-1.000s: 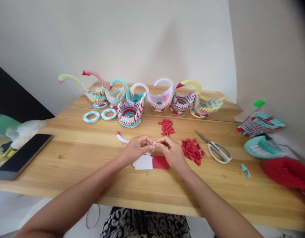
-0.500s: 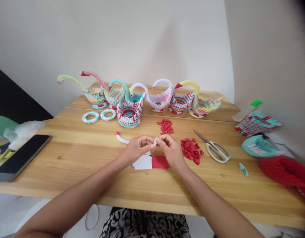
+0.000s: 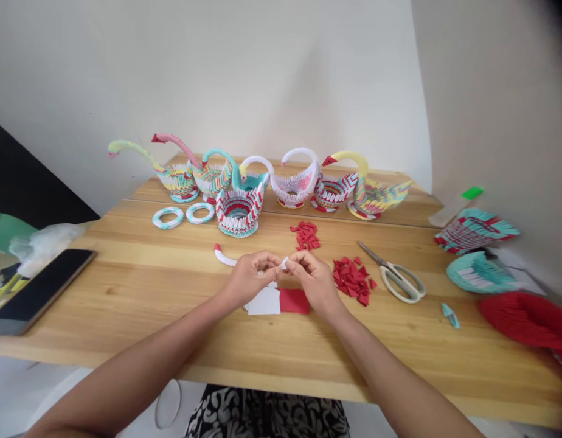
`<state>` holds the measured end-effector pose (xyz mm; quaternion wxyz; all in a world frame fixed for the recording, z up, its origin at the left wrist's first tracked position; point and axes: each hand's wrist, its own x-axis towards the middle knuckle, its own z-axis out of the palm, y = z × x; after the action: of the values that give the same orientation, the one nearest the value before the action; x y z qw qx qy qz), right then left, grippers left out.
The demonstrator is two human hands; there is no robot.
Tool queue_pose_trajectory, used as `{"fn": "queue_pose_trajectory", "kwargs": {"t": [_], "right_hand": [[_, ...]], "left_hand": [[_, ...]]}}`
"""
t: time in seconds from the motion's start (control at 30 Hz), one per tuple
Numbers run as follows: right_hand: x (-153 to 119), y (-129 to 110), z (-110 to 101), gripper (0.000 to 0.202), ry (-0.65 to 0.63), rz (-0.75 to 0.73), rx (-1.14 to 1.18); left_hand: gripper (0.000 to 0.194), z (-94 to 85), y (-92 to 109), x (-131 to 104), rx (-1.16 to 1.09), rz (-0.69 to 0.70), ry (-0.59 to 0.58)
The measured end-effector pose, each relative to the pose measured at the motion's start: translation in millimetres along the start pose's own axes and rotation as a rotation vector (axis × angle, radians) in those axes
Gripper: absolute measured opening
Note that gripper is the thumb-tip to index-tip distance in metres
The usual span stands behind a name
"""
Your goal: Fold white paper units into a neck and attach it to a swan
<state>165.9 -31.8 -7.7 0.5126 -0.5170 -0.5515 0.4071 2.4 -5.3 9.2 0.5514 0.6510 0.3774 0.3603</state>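
Observation:
A small folded piece of white paper [image 3: 284,263] is pinched between the fingertips of my left hand [image 3: 252,277] and my right hand [image 3: 314,278]. Both hands are closed on it above the table. Below them lie white paper slips [image 3: 264,301] and a red paper slip [image 3: 294,300], partly covered by the hands. A curved white paper neck with a red tip [image 3: 223,254] lies just beyond my left hand, its near end hidden. Red folded paper triangles sit in two heaps, one [image 3: 305,235] beyond the hands and one [image 3: 353,280] beside my right hand.
Several folded-paper swans, one a yellow-necked swan [image 3: 362,176], line the back of the wooden table [image 3: 139,316]. Before them stand a neckless paper basket [image 3: 238,213] and two paper rings [image 3: 199,212]. Scissors [image 3: 399,280] lie right, a phone [image 3: 39,292] left. A red paper piece [image 3: 527,322] sits far right.
The white paper piece has tilted slightly between my fingertips. Both hands stay in nearly the same place, and the view has shifted a little.

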Motion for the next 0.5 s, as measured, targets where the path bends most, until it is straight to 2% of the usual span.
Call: {"fn": "queue_pose_trajectory", "kwargs": {"t": [0.1, 0.2, 0.33, 0.5], "right_hand": [[0.6, 1.7, -1.0, 0.015, -0.015, 0.008, 0.010], [-0.4, 1.8, -0.4, 0.023, -0.015, -0.003, 0.011], [-1.7, 0.9, 0.3, 0.015, -0.008, -0.050, -0.048], [-1.7, 0.7, -0.4, 0.015, -0.007, -0.135, -0.094]], "left_hand": [[0.015, -1.6, 1.2, 1.0, -0.020, -0.017, -0.006], [0.022, -3.5, 2.0, 1.2, -0.001, 0.006, 0.035], [0.021, -5.5, 1.8, 1.4, 0.012, 0.025, 0.047], [0.023, -4.7, 1.5, 0.8, 0.041, 0.029, 0.068]]}}
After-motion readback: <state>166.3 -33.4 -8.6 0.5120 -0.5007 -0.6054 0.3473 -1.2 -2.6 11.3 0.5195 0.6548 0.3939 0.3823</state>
